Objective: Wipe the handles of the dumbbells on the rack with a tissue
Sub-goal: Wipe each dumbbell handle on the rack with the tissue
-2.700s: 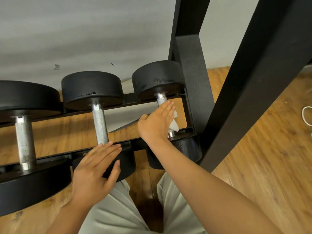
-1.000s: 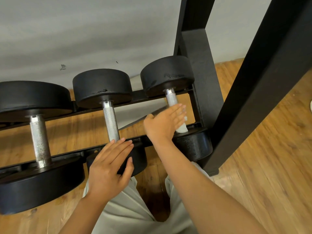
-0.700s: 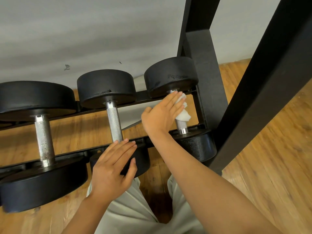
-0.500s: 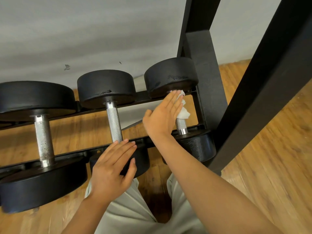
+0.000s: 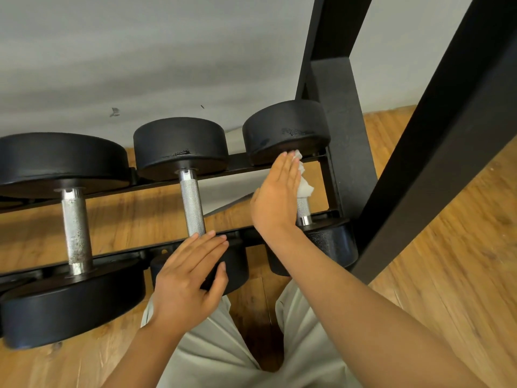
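Three black dumbbells lie across the black rack rails point(image 5: 242, 164). My right hand point(image 5: 275, 197) lies flat with straight fingers over the right dumbbell's handle point(image 5: 302, 208), pressing a crumpled white tissue point(image 5: 305, 186) against its far part, just under the far head point(image 5: 285, 130). Only the handle's near end shows below the tissue. My left hand point(image 5: 187, 278) rests flat, fingers straight, on the near head of the middle dumbbell, beside its bare knurled handle point(image 5: 192, 203). The left dumbbell's handle point(image 5: 76, 228) is speckled and untouched.
The rack's black upright point(image 5: 345, 135) stands just right of the right dumbbell. A thick black post point(image 5: 447, 121) slants across the right side. A grey wall is behind, wooden floor point(image 5: 447, 275) below. My knees in light trousers point(image 5: 223, 345) are under the rack.
My right hand has slid the tissue along the right dumbbell's handle from its near end up to the far head. My left hand has stayed on the middle dumbbell's near head.
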The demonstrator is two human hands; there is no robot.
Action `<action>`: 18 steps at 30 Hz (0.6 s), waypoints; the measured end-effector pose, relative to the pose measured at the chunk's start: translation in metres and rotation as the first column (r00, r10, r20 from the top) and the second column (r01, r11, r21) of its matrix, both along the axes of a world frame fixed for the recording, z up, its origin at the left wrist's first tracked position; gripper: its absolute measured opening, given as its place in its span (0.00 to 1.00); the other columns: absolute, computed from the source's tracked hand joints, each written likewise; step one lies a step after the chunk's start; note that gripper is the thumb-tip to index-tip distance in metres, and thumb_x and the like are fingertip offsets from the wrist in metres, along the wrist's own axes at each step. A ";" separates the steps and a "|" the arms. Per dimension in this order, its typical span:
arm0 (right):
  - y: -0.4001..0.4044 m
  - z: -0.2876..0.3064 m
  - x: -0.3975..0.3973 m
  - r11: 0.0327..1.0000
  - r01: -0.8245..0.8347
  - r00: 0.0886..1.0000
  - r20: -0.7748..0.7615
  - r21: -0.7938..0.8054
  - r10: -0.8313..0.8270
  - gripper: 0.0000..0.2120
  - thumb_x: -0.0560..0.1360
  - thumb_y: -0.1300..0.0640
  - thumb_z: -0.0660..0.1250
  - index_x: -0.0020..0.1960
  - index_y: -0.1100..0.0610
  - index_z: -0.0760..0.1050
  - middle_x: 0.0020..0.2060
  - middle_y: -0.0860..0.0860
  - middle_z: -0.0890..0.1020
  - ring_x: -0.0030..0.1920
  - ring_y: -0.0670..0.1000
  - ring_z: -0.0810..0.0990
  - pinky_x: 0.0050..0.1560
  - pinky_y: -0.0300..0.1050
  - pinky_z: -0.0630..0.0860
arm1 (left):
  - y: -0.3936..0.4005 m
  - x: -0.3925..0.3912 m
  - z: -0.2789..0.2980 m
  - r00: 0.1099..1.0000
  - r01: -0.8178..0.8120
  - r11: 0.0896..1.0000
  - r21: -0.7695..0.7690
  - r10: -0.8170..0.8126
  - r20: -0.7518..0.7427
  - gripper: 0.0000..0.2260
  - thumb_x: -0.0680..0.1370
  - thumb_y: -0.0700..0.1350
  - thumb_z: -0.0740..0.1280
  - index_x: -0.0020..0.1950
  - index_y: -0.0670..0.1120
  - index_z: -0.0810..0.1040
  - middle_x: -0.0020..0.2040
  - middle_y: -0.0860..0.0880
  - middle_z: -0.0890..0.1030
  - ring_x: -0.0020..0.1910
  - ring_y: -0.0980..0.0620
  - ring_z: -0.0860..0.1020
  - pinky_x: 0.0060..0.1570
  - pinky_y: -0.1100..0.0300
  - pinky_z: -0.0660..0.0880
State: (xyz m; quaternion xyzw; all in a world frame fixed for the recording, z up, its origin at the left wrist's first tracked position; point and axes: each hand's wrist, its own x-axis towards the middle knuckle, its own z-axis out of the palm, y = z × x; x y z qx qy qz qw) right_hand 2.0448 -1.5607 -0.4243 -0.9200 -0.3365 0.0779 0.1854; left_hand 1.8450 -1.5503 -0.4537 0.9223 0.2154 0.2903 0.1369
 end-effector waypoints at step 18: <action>-0.051 0.008 0.091 0.788 -0.580 0.767 0.461 0.205 0.445 0.09 0.71 0.66 0.69 0.51 0.63 0.82 0.48 0.57 0.82 0.47 0.58 0.81 0.38 0.50 0.82 | -0.002 0.000 0.002 0.999 -0.010 1.000 -0.015 0.009 -0.047 0.16 0.78 0.47 0.63 0.60 0.43 0.84 0.60 0.49 0.83 0.65 0.53 0.77 0.73 0.56 0.66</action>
